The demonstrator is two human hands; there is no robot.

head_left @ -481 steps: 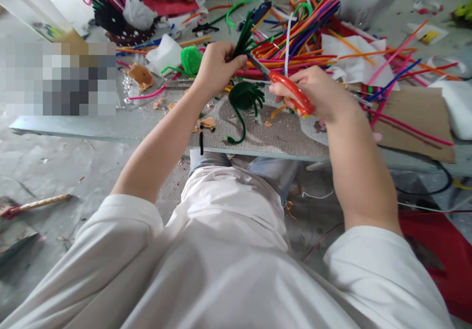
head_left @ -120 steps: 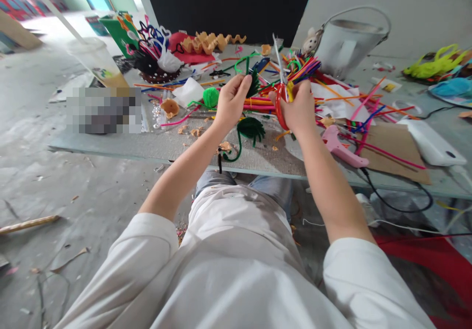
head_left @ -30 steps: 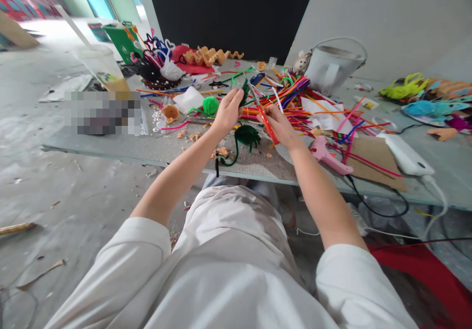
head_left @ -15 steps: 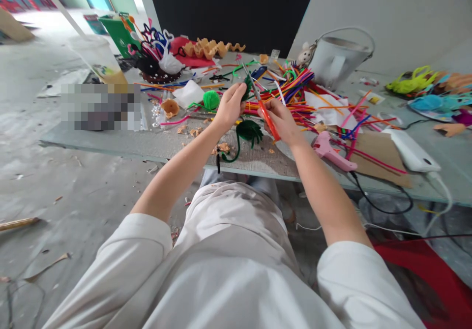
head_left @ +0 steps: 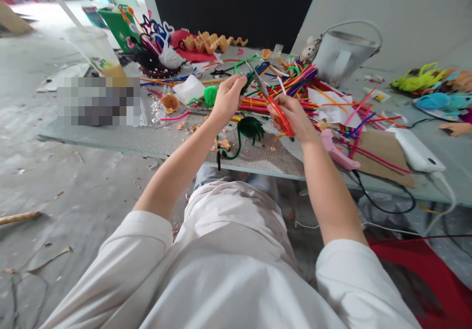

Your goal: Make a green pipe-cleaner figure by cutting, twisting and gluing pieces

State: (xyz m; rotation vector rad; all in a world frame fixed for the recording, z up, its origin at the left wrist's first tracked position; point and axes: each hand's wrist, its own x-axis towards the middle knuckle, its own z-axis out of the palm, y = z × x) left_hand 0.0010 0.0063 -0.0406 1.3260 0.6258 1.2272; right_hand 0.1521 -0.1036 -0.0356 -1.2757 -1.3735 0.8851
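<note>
My left hand (head_left: pixel 229 96) is closed around a dark green fuzzy pipe-cleaner piece (head_left: pixel 248 83), which pokes out past the fingertips. In my right hand (head_left: pixel 296 116) is a pair of scissors with orange handles (head_left: pixel 279 114). Their blades point up and away, right beside the green piece; whether they touch it I cannot tell. Below, between my forearms, a dark green pipe-cleaner shape (head_left: pixel 251 127) with a long curved stem lies on the table. A bright green ball (head_left: pixel 210 95) sits just left of my left hand.
Bundled colourful pipe cleaners (head_left: pixel 295 85) lie beyond my hands. A pink glue gun (head_left: pixel 337 151) and a white power bank (head_left: pixel 415 149) are at right, with cables over the edge. A metal watering can (head_left: pixel 341 56) stands behind; a drink cup (head_left: pixel 99 56) stands at left.
My right hand with the scissors has shifted a little right and toward me. The left hand keeps its hold on the green piece. The view has tilted slightly.
</note>
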